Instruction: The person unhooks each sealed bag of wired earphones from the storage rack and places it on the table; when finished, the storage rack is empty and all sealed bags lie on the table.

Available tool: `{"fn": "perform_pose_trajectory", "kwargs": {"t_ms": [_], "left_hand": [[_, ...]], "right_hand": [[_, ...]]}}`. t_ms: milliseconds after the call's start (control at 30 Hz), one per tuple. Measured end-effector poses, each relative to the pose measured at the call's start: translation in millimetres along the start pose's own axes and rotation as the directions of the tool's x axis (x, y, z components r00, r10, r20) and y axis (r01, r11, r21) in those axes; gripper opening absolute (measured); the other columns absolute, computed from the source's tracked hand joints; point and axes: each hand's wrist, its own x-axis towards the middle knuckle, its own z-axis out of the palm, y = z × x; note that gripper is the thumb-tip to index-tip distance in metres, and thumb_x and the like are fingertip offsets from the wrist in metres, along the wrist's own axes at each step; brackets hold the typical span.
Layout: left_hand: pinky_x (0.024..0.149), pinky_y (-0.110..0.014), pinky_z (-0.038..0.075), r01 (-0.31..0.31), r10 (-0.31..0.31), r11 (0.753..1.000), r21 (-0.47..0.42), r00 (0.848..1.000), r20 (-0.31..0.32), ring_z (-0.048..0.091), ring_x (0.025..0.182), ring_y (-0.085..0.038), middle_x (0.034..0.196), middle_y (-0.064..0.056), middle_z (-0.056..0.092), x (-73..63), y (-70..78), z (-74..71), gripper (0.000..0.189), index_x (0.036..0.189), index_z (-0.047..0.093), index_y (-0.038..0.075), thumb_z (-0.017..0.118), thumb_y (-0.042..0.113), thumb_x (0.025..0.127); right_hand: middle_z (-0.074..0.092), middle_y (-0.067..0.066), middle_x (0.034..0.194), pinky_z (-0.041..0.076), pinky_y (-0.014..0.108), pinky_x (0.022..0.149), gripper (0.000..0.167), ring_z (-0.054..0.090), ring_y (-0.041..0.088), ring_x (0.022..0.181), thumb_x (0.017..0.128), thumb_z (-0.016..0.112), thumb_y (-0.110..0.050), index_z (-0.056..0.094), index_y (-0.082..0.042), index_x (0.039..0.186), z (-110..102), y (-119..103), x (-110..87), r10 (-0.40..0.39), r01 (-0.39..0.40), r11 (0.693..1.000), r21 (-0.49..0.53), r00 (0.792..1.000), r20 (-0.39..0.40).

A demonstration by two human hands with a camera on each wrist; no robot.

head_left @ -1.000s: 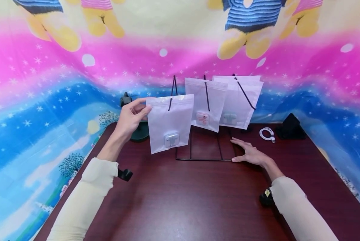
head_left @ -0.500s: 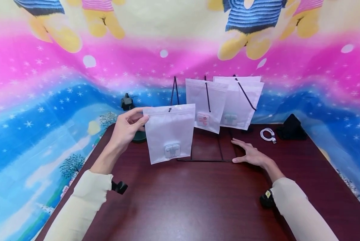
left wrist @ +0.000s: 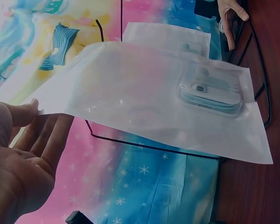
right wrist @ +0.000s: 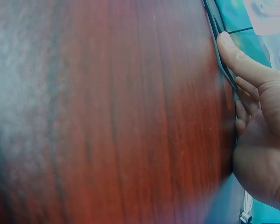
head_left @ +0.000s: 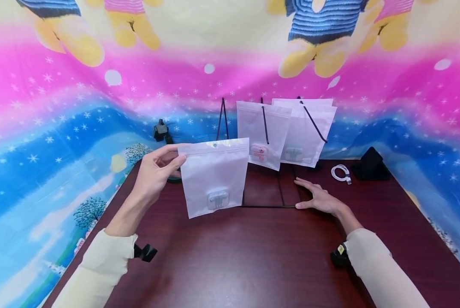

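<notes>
My left hand [head_left: 152,175] pinches the upper left corner of a white zip pouch [head_left: 214,171] between thumb and fingers. Inside the pouch, low down, sits a clear case with white earphones [left wrist: 210,93]. Its punched hole shows at the top edge, just in front of a black hook [head_left: 222,119]. My right hand [head_left: 322,200] rests at the right front corner of the black wire rack [head_left: 268,206], fingers spread and thumb touching the base bar. In the right wrist view the thumb [right wrist: 242,60] lies along that bar.
More white pouches [head_left: 262,128] with earphone cases hang from the rack's other hooks. A coiled white cable [head_left: 341,173] and a black stand [head_left: 371,164] lie at the back right. A dark object [head_left: 161,130] stands behind my left hand, and a patterned cloth backs the table.
My left hand has drawn the pouch down and toward me, so it no longer hangs along the hook prong. My right hand has stayed on the rack's base.
</notes>
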Motion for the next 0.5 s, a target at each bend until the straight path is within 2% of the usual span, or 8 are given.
{"fn": "perform_pose_trajectory", "kwargs": {"t_ms": [333, 500], "left_hand": [[0.070, -0.033, 0.063, 0.017, -0.017, 0.999, 0.030, 1.000, 0.019, 0.074, 0.079, -0.019, 0.101, 0.005, 0.078, -24.2, -6.7, -15.2, 0.033, 0.134, 0.070, 0.010, 0.070, 0.018, 0.101], [0.067, -0.033, 0.063, 0.043, -0.043, 0.999, -0.032, 0.999, -0.005, 0.075, 0.077, -0.017, 0.099, 0.004, 0.079, -36.2, -16.1, -25.5, 0.031, 0.130, 0.071, 0.005, 0.070, 0.012, 0.101]], "right_hand": [[0.017, 0.019, 0.171, 0.004, 0.079, 0.112, 0.094, 0.013, 0.050, 0.150, 0.090, 0.080, -0.039, 0.030, -0.010, 0.164, 0.8, 0.4, -1.1, 0.003, -0.003, 1.000, -0.002, 1.000, -0.007], [0.017, 0.019, 0.171, 0.003, 0.079, 0.112, 0.094, 0.013, 0.049, 0.150, 0.091, 0.081, -0.038, 0.030, -0.009, 0.164, 0.1, -0.6, 0.9, 0.002, -0.002, 1.000, -0.003, 1.000, -0.002]]}}
